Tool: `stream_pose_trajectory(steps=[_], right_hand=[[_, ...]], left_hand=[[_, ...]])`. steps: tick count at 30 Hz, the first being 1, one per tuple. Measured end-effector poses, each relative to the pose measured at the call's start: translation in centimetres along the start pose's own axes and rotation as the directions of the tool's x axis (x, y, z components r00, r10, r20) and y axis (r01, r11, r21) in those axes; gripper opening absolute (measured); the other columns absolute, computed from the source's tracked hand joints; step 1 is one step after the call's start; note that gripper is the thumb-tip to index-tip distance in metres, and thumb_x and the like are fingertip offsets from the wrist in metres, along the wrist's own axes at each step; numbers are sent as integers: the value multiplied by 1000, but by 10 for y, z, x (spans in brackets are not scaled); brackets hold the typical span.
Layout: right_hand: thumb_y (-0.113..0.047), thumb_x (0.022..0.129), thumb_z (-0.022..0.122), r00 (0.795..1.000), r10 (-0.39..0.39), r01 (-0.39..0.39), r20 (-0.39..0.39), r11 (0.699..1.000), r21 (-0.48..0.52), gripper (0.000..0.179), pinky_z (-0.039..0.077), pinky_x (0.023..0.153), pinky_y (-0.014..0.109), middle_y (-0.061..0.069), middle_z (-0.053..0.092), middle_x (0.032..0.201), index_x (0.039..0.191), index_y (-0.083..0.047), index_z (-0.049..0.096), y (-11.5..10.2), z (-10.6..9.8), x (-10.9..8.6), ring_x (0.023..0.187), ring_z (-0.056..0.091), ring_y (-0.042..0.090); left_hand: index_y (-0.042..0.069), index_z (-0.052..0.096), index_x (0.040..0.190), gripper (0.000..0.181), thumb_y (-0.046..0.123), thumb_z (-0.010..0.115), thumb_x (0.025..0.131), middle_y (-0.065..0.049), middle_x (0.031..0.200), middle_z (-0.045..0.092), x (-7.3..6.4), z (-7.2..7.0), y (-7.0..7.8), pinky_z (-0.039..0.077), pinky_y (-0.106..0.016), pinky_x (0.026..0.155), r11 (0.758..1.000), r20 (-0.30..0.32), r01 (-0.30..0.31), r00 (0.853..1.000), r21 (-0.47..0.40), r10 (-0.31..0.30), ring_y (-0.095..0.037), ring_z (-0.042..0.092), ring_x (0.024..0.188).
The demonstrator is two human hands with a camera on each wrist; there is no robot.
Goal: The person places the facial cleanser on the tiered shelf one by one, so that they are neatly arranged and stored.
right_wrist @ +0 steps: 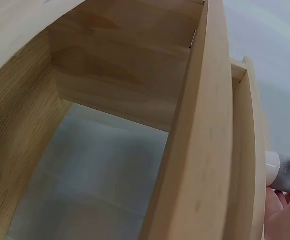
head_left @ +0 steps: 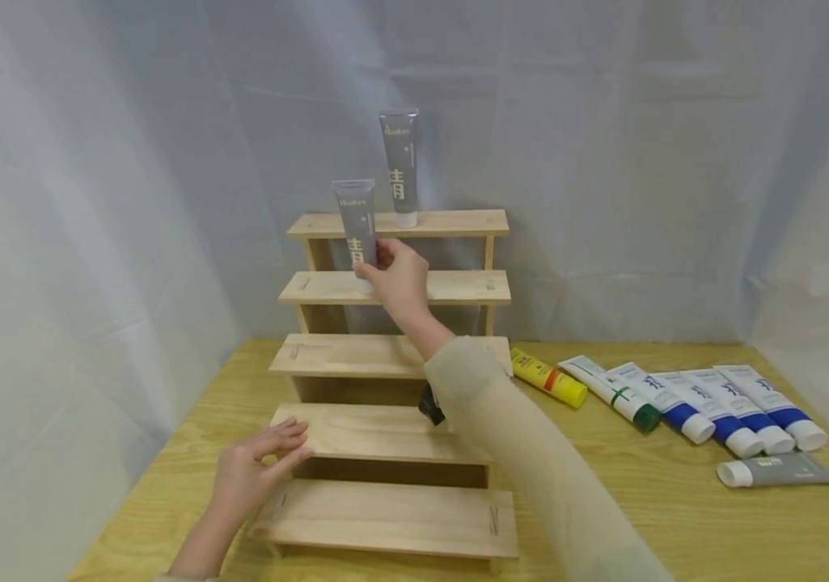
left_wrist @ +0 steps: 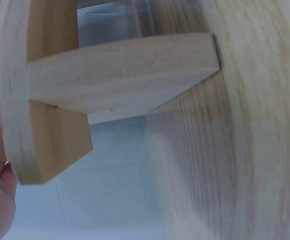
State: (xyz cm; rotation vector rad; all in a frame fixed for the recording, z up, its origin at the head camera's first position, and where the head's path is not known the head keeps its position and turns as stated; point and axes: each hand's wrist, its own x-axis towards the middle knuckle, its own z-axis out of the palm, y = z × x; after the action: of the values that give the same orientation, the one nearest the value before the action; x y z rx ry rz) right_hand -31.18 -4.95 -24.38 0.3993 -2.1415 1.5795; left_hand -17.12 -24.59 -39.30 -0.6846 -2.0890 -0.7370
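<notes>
A wooden stepped rack (head_left: pixel 388 517) stands on the table with several shelves. My right hand (head_left: pixel 403 279) pinches a grey squeeze tube (head_left: pixel 357 214) by its lower part, cap down, at the second shelf from the top. In the right wrist view, the tube's white cap (right_wrist: pixel 272 168) shows just beyond the shelf edge; I cannot tell whether it touches the wood. Another grey tube (head_left: pixel 401 166) stands upright on its cap on the top shelf. My left hand (head_left: pixel 250 469) rests with relaxed fingers against the left end of the second shelf from the bottom.
Right of the rack lie a yellow tube (head_left: pixel 547 378), a white tube with a green cap (head_left: pixel 606 390) and several white-and-blue tubes (head_left: pixel 771 404). Nearer lies a grey tube (head_left: pixel 793 470). Pale sheeting (head_left: pixel 603 162) hangs behind and at both sides of the table.
</notes>
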Motion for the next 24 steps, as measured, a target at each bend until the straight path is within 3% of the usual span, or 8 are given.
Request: stream_pose_trajectory(steps=[9,16,24], right_hand=[[-21,72,75,992,72,-75,106,997,22,50,50,74,21,11,62,104,115,-3,57,-1,-18,-3,92,59,19],[-19,74,73,981,97,-108,170,993,57,47,48,80,24,12,59,110,116,-4,56,1,-43,-4,101,55,23],[-19,76,71,974,96,-111,205,992,62,47,42,89,23,8,58,114,118,-5,55,6,-74,-16,104,53,17]], left_hand=[[2,70,74,24,2,80,52,-9,85,67,1,0,1,40,-11,82,1000,-3,-3,1000,-5,3,-22,64,81],[2,70,74,24,2,80,53,-8,85,67,2,1,1,39,-11,83,1000,6,3,1000,-3,-3,-23,64,81],[2,70,75,25,2,80,53,-7,87,67,3,0,-1,38,-10,83,999,15,32,999,-1,-32,-23,64,83]])
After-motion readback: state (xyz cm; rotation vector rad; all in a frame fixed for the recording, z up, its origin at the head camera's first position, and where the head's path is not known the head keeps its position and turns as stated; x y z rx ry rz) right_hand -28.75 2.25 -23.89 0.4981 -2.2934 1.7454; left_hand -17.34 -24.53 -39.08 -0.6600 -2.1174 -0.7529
